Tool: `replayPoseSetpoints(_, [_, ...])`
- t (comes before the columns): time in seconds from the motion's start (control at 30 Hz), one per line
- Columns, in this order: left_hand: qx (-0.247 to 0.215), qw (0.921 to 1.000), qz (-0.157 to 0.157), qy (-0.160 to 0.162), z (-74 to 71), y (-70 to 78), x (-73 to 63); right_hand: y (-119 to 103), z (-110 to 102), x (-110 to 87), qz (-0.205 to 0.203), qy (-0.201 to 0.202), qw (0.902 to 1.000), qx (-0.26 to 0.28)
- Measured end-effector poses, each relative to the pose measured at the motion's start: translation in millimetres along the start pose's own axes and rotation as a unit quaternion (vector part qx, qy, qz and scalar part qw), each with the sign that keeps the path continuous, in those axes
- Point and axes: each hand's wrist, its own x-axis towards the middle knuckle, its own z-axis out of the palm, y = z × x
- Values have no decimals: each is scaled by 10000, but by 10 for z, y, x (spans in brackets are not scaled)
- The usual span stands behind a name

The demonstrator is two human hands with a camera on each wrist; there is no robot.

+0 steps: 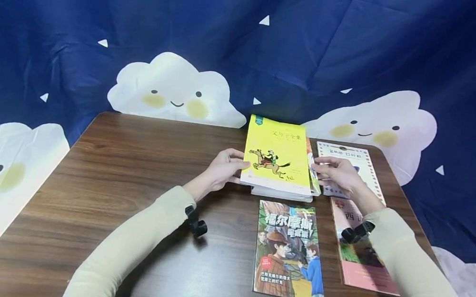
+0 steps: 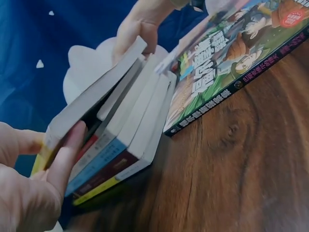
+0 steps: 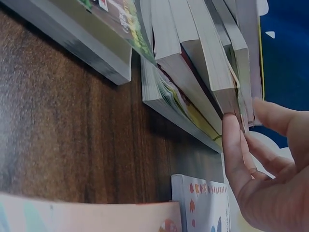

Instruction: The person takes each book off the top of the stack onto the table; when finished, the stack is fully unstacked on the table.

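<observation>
A yellow book (image 1: 278, 157) with a horse-and-riders drawing lies on top of a stack of books (image 2: 130, 130). My left hand (image 1: 225, 169) pinches its left edge, thumb on the cover and fingers beneath. In the left wrist view, that edge is raised, leaving a gap above the books below. At the stack's right side is my right hand (image 1: 339, 173), its fingers (image 3: 231, 140) touching the book ends, thumb apart from them. A colourful cover (image 1: 311, 167) sticks out on that side, under the yellow book.
In front of the stack lies a comic-style detective book (image 1: 290, 254). To the right are a white book (image 1: 369, 168) with a patterned border and a pink-edged book (image 1: 369, 276), partly hidden by my right forearm. Behind the wooden table (image 1: 154, 169) hangs a blue cloud-print curtain (image 1: 233, 23).
</observation>
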Motion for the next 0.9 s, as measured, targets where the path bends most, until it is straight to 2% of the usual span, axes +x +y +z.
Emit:
replayPoseSetpoints(0.2, [-425, 9989, 196, -5, -259, -21, -166, 13, 17, 13, 68, 13, 9999, -119])
replayPoseSetpoints(0.4, [-802, 9961, 354, 72, -603, -56, -329, 14, 18, 12, 71, -25, 10000, -51])
replayPoseSetpoints(0.67, [-596, 9977, 302, 145, -1043, -86, -490, 22, 8, -5, 112, -92, 9999, 88])
replayPoseSetpoints(0.9, [-504, 9983, 137, 251, -1276, -184, -505, 17, 10, -17, 95, -94, 9998, 163])
